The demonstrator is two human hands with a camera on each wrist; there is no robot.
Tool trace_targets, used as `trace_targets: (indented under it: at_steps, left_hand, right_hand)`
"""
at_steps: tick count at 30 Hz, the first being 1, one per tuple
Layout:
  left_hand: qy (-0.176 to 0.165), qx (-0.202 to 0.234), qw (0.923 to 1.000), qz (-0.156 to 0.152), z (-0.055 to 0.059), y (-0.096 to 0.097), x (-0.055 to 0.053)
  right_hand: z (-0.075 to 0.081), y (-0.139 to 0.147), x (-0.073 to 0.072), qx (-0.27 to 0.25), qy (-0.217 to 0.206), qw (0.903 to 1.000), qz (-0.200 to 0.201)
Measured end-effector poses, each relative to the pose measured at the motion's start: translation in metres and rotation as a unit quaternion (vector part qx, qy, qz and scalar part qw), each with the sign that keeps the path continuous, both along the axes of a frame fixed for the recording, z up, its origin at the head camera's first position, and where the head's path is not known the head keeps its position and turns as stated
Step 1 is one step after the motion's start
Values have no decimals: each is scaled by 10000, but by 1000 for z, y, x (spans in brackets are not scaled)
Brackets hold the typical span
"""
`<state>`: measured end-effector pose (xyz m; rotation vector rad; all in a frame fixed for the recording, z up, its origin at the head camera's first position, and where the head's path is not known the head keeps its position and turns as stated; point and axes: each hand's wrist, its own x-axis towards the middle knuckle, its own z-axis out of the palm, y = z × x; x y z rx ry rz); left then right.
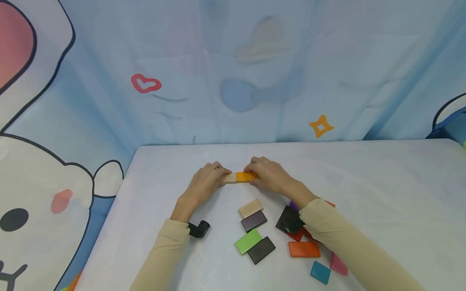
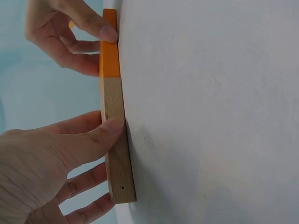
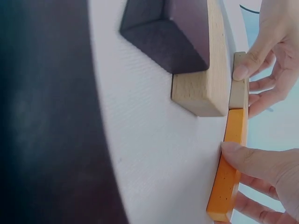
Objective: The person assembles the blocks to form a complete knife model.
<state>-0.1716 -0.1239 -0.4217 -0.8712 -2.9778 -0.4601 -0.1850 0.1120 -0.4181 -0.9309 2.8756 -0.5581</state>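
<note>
Two wooden blocks lie end to end near the back of the table, their short ends touching. My left hand (image 1: 207, 182) pinches the plain wood block (image 2: 117, 158), thumb on its near side and fingers behind it. The orange-yellow block (image 3: 229, 172) is pinched the same way by my right hand (image 1: 268, 174). In the head view the hands cover the outer parts of both blocks. Another plain wood block (image 1: 250, 208) and a dark purple-grey block (image 1: 254, 221) lie close together, nearer to me.
Nearer to me lie a green block (image 1: 248, 241), a black block (image 1: 261, 250), an orange block (image 1: 304, 249), a blue block (image 1: 320, 272) and a pink block (image 1: 338, 264). My right forearm partly hides several more. A curtain (image 1: 233, 113) hangs behind the table (image 1: 393, 210).
</note>
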Motion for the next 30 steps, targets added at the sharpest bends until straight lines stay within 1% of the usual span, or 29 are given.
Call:
trace_targets:
  at_steps: [6, 11, 14, 17, 20, 22, 25, 27, 30]
  left_hand:
    - [-140, 101, 9998, -5, 3, 0, 0]
    - [-349, 110, 9993, 88, 3, 1, -1]
    - [-422, 190, 9988, 125, 4, 2, -4]
    - [-467, 253, 9985, 147, 4, 4, -9]
    - [-556, 246, 9979, 221, 6, 6, -13]
    - [-609, 212, 9975, 278, 6, 6, -14]
    - [-655, 242, 9970, 327, 7, 5, -14]
    - [-672, 302, 9967, 346, 8, 4, -14]
    - [-681, 390, 9962, 372, 8, 3, -14]
  right_hand:
    - [2, -4, 0, 10, -13, 10000, 59]
    - [2, -4, -1, -49, -118, 9999, 97]
    - [4, -3, -1, -115, -228, 9996, 109]
    - [9, -3, 1, -250, -305, 9990, 201]
    - [16, -4, 5, -358, -355, 9976, 465]
    - [20, -4, 10, -328, -493, 9955, 733]
    - [25, -5, 19, -121, -935, 9898, 1072]
    - [26, -5, 23, 68, -1189, 9845, 1289]
    - [24, -6, 29, 221, -1433, 9788, 1449]
